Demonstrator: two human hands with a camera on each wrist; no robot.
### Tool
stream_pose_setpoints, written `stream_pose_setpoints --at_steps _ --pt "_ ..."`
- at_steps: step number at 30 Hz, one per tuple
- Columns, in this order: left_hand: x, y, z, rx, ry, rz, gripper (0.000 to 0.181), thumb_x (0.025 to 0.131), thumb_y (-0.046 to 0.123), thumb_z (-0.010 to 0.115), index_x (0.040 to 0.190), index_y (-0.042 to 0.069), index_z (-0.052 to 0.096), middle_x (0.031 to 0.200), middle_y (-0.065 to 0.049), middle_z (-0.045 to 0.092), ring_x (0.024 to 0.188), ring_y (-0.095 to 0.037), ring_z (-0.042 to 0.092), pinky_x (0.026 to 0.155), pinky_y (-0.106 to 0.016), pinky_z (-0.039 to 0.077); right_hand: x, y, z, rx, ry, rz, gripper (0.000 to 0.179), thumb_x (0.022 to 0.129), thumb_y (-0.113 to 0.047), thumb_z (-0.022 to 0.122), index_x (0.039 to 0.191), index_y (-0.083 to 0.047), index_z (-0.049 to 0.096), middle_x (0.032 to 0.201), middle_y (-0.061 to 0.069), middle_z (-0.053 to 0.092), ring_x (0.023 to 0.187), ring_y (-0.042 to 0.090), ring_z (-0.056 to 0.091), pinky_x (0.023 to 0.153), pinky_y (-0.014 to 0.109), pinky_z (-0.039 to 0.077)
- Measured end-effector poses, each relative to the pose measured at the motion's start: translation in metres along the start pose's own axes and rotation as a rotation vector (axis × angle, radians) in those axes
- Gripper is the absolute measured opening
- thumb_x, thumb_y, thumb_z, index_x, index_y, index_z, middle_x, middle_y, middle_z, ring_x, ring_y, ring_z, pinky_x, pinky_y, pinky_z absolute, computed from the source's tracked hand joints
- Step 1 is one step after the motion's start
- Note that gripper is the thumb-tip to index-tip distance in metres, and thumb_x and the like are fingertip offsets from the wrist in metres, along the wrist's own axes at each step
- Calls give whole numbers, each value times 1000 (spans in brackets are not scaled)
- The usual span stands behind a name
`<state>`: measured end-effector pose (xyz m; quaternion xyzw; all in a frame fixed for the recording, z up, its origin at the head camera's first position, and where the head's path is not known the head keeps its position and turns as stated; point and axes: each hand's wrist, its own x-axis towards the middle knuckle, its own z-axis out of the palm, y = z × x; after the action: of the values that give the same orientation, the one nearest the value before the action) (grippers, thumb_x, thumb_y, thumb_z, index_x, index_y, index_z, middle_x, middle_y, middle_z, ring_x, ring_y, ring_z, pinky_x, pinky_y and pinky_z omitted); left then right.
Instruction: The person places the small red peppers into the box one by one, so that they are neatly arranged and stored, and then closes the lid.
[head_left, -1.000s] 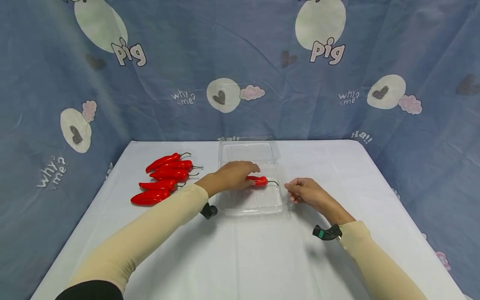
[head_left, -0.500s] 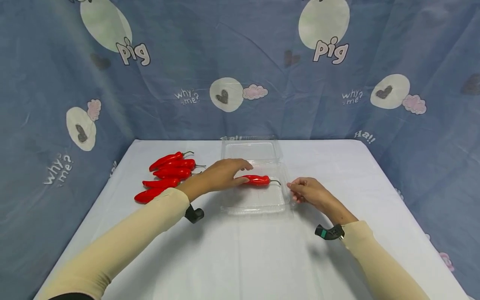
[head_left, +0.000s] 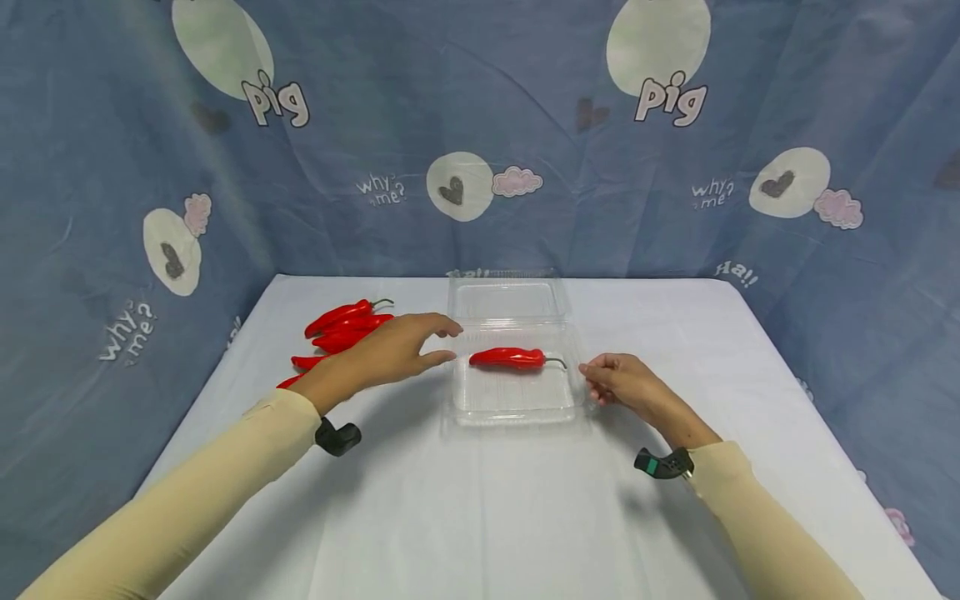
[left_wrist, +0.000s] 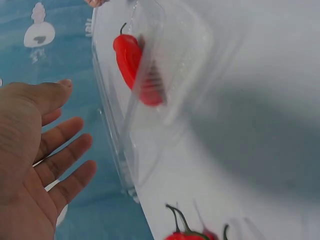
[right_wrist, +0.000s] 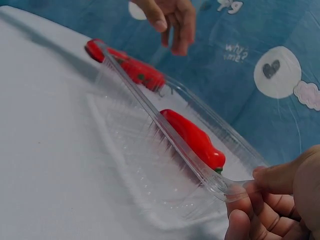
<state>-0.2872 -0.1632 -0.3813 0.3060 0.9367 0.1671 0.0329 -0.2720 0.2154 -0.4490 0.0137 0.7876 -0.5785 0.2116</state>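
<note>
A clear plastic clamshell box (head_left: 516, 400) lies with its lid spread back on the white table. One red chili pepper (head_left: 508, 358) rests inside it, green stem toward the right. My right hand (head_left: 626, 387) pinches the box's right rim between thumb and fingers, as the right wrist view shows closely. My left hand (head_left: 386, 354) is in the air just left of the box, thumb and fingers spread apart, holding nothing. Behind that hand lie several more red chili peppers (head_left: 337, 321) on the table, partly hidden by the hand and forearm.
The box's lid (head_left: 506, 298) lies near the table's back edge. A blue printed cloth (head_left: 555, 225) hangs along the back and sides of the white table (head_left: 540, 517).
My left hand has let go of the pepper in the box and drawn back to the left, now covering part of the pepper pile. The right hand keeps its hold on the rim.
</note>
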Motion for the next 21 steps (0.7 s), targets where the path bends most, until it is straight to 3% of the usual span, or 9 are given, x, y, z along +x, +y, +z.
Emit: stream_pose_setpoints --at_steps 13,21 --pt "-53 -40 -13 -36 27 -123 51 92 39 74 136 18 60 128 2 66 115 -20 63 97 -44 54 2 1 -1 5 6 -13 30 103 -21 60 111 8 56 78 2 59 67 11 58 62 25 53" --pt "-82 -71 -9 -4 76 -153 47 90 33 78 130 11 65 123 -5 69 114 -25 64 96 -50 54 -2 -3 2 7 -6 -20 30 102 -24 61 110 5 57 78 1 59 67 10 58 62 26 53"
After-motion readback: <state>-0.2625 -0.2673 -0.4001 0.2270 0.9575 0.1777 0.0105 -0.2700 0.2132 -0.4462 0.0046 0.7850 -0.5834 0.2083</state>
